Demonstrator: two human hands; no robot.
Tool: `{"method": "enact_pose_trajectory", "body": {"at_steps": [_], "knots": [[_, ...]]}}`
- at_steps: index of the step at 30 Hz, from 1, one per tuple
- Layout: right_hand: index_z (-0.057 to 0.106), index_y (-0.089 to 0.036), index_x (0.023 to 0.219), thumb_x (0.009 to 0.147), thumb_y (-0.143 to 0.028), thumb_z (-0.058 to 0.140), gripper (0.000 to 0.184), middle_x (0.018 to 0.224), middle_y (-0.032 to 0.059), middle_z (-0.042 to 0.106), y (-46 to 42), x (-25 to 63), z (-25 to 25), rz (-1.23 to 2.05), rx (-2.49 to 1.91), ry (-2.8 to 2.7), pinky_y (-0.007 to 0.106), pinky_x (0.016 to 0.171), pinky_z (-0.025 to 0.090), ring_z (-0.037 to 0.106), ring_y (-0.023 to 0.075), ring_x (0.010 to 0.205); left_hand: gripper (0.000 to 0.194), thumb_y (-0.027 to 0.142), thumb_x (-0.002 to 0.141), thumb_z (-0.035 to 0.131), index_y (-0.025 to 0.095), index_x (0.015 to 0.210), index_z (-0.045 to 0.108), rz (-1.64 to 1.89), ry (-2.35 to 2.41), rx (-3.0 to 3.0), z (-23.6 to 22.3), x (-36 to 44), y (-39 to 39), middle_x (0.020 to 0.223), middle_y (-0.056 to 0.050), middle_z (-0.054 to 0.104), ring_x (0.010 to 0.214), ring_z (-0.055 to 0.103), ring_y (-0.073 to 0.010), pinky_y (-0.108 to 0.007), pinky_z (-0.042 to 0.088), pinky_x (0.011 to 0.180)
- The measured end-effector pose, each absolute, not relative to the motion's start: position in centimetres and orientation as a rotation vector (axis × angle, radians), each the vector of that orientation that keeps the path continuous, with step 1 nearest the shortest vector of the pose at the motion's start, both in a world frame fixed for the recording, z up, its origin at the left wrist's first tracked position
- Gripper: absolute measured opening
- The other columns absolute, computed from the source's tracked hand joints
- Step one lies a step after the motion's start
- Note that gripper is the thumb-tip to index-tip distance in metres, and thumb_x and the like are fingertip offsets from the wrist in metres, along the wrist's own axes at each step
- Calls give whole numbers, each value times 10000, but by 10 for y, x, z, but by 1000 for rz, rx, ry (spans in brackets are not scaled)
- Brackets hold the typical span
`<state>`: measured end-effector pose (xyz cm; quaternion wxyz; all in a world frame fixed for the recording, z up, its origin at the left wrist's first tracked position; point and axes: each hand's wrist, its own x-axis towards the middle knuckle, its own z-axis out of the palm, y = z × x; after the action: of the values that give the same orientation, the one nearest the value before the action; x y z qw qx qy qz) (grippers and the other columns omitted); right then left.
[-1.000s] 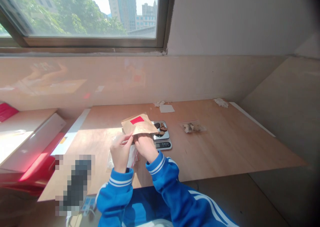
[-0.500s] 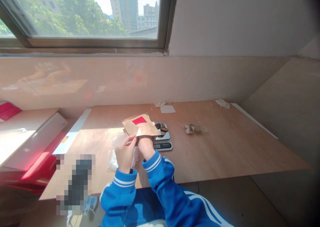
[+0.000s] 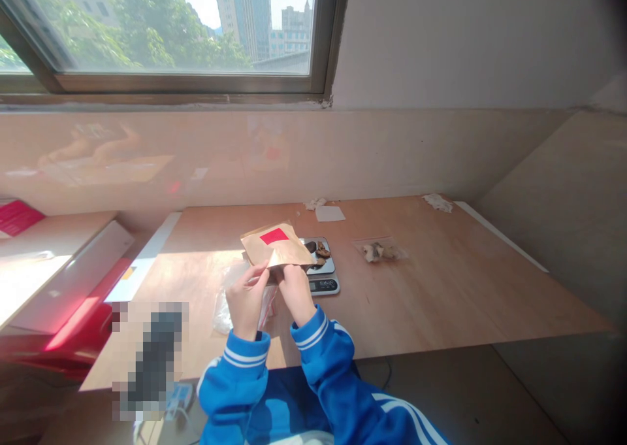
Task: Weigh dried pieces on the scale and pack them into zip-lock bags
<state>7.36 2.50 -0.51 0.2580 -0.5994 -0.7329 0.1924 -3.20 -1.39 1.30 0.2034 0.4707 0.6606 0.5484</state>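
Note:
A brown kraft paper bag (image 3: 255,244) with a red label is held up in front of me, its mouth towards me. My left hand (image 3: 247,298) is closed in a pinch on the near edge of the bag's mouth. At the right part of the mouth, my right hand (image 3: 297,295) has its fingers drawn together; the tips are hidden, and I cannot tell what they grip. Behind and right of the bag, a kitchen scale (image 3: 327,285) bears several dark dried mushroom pieces (image 3: 322,251). A clear plastic bag (image 3: 224,311) lies beneath my left hand.
Right of the scale lies a clear zip bag with pale dried pieces (image 3: 379,252). Along the back are a white card (image 3: 330,214) and crumpled tissue (image 3: 438,202). A blurred dark object (image 3: 154,360) sits at the table's left front, near a red chair (image 3: 83,340).
My right hand first went deeper into the bag's mouth, then drew back to its edge. My left hand kept its pinch on the bag. The view shifted slightly.

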Motion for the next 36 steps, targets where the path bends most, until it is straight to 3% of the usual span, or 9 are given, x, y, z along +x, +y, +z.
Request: {"method": "enact_pose_trajectory", "body": {"at_steps": [8, 14, 20, 23, 27, 31, 36], "knots": [[626, -165, 1002, 904, -147, 471, 185, 1002, 120, 666, 5, 89, 11, 486, -1442, -1938, 382, 846, 492, 601, 270, 964, 197, 355, 781, 671, 250, 909, 778, 1533, 1897, 1357, 13, -36, -12, 863, -2, 777, 746, 732, -172, -252, 574, 719], [660, -197, 933, 893, -276, 580, 118, 904, 33, 677, -4, 117, 30, 824, -1192, -1744, 291, 768, 480, 615, 183, 840, 197, 352, 785, 656, 255, 910, 775, 1501, 1938, 1343, 16, -37, -12, 859, -1, 778, 756, 731, -179, -262, 565, 733], [652, -193, 975, 831, -451, 655, 295, 946, 27, 701, 2, 173, 26, 1237, -1086, -1513, 286, 758, 511, 646, 184, 876, 208, 377, 760, 665, 249, 883, 774, 1539, 1989, 1319, 20, -45, -10, 835, 1, 773, 749, 731, -187, -259, 554, 725], [646, -179, 980, 774, -520, 686, 400, 938, 52, 709, 15, 200, 5, 1181, -1168, -1314, 312, 770, 521, 650, 206, 885, 202, 387, 753, 666, 261, 870, 773, 1516, 2033, 1307, 23, -50, -8, 826, 12, 771, 758, 734, -190, -257, 542, 737], [647, -170, 879, 654, -595, 720, 487, 831, 67, 701, 37, 222, -34, 1069, -1403, -1089, 319, 669, 517, 642, 220, 778, 207, 396, 752, 662, 269, 871, 773, 1496, 2052, 1294, 24, -51, -7, 844, 13, 774, 781, 736, -196, -263, 531, 770], [650, -165, 805, 688, -522, 683, 377, 803, 67, 682, 57, 223, -60, 949, -1534, -1190, 322, 682, 495, 624, 213, 767, 210, 402, 749, 663, 271, 872, 772, 1498, 2033, 1308, 24, -50, -7, 852, 11, 775, 763, 736, -195, -262, 536, 758], [612, -182, 784, 740, -437, 646, 261, 805, 71, 687, 78, 212, -59, 870, -1606, -1258, 305, 671, 481, 638, 224, 800, 188, 401, 750, 665, 278, 845, 771, 1509, 2052, 1338, 27, -50, -8, 829, 11, 775, 757, 739, -205, -272, 546, 743]]}}
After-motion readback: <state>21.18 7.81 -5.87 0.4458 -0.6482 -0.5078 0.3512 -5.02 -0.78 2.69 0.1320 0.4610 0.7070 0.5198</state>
